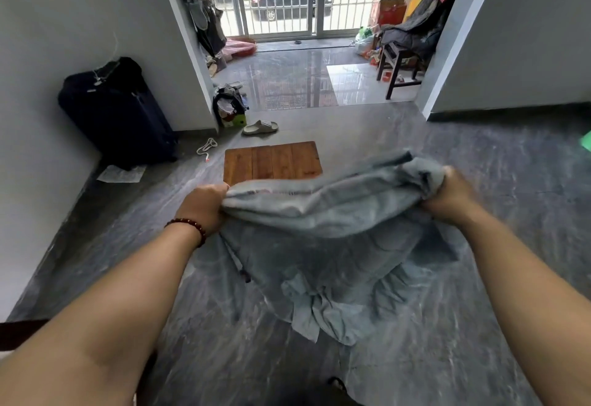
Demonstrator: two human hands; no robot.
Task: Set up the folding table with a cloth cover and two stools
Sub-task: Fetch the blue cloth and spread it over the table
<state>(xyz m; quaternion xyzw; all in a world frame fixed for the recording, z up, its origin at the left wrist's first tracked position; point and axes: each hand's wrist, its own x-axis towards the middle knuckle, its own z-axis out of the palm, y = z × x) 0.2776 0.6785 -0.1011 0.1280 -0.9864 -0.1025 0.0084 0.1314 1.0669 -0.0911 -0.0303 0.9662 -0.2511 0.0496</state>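
Observation:
A crumpled grey-blue cloth (323, 236) is stretched in the air between both my hands and hangs down toward the floor. My left hand (204, 204) grips its left edge; a dark red bead bracelet circles that wrist. My right hand (454, 194) grips the bunched right end. Just beyond the cloth, a small wooden table top (271, 159) shows its brown slats; the cloth hides its near edge and whatever is under it. A dark wooden stool (396, 66) stands far back right, near the balcony door.
A dark suitcase (118, 111) leans on the left wall. A slipper (260, 126), a cord (207, 146), a paper sheet (121, 174) and a pile of small items (230, 108) lie on the grey marbled floor. White walls frame the doorway ahead.

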